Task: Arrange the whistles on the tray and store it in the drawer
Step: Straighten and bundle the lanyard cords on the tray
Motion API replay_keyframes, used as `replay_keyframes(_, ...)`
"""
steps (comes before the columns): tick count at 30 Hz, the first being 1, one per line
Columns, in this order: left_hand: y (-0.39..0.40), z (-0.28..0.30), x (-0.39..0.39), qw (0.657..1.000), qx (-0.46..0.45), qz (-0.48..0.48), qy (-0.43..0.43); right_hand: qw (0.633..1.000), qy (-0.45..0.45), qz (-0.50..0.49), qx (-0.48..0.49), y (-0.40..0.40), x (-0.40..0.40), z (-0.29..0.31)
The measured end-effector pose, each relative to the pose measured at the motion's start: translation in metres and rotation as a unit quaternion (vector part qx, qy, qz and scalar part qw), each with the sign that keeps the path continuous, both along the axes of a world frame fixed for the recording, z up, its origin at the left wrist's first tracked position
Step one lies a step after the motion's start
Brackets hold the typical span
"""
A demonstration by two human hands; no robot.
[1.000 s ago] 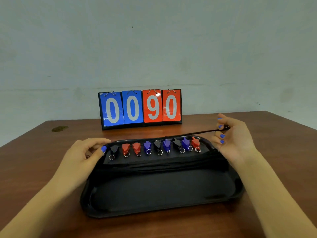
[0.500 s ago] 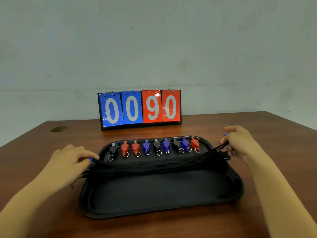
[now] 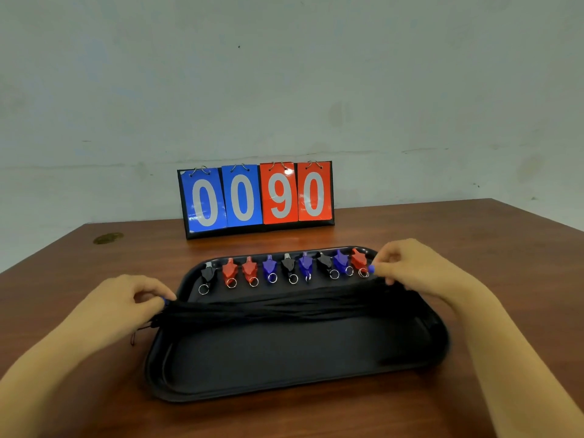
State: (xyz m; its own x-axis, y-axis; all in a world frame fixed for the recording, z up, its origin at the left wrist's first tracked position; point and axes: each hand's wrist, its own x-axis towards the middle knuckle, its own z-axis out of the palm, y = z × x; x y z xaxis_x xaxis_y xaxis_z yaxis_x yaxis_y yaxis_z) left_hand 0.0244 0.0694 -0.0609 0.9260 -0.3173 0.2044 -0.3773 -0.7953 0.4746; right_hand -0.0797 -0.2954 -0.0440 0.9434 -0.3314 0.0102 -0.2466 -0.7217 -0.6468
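A black tray (image 3: 297, 361) lies on the brown table in front of me. Several whistles (image 3: 284, 268) in black, red and purple stand in a row along its far edge, each with a metal ring. Their black cords (image 3: 284, 306) lie bunched in a band across the tray just below them. My left hand (image 3: 126, 301) pinches the left end of the cord bundle at the tray's left rim. My right hand (image 3: 414, 270) pinches the cords at the right end, beside the last red whistle. No drawer is in view.
A flip scoreboard (image 3: 256, 197) reading 0090 stands at the back of the table (image 3: 474, 248) against the wall. A small worn spot (image 3: 108, 238) marks the table's far left. The table's edges show at the left and right.
My right hand has lowered from holding a raised cord to the right end of the bundle. My left hand slid from the leftmost whistle down to the cords' left end. The cords now lie flatter.
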Motion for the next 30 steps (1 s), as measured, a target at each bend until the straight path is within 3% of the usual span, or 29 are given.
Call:
replay_keyframes(3,0.002,0.002,0.000,0.998,0.029,-0.025,-0.042,0.996,0.069,0.057,0.000,0.005,-0.004,0.004)
replay_keyframes(8,-0.005,0.002,-0.005,0.977,0.111,0.011,-0.181,0.971,0.215,0.034,-0.098,0.010,-0.011,0.006)
replay_keyframes(14,-0.046,-0.009,-0.035,0.932,0.224,-0.069,-0.276,0.963,0.219,-0.007,-0.157,0.011,-0.009,0.003)
replay_keyframes(16,-0.058,-0.015,-0.039,0.931,0.223,-0.119,-0.264,0.962,0.213,-0.016,-0.169,0.010,-0.007,-0.001)
replay_keyframes(19,-0.061,-0.029,-0.034,0.953,0.183,-0.167,-0.176,0.960,0.205,-0.037,-0.187,0.011,-0.006,-0.003)
replay_keyframes(22,-0.058,-0.039,-0.028,0.966,0.112,-0.162,-0.168,0.948,0.202,-0.062,-0.236,0.019,-0.007,0.000)
replay_keyframes(25,-0.062,-0.038,-0.029,0.967,0.088,-0.169,-0.167,0.942,0.130,-0.085,-0.299,0.033,-0.006,-0.003)
replay_keyframes(30,-0.061,-0.046,-0.020,0.977,0.105,-0.158,-0.102,0.950,0.001,0.079,-0.301,0.069,0.005,-0.019)
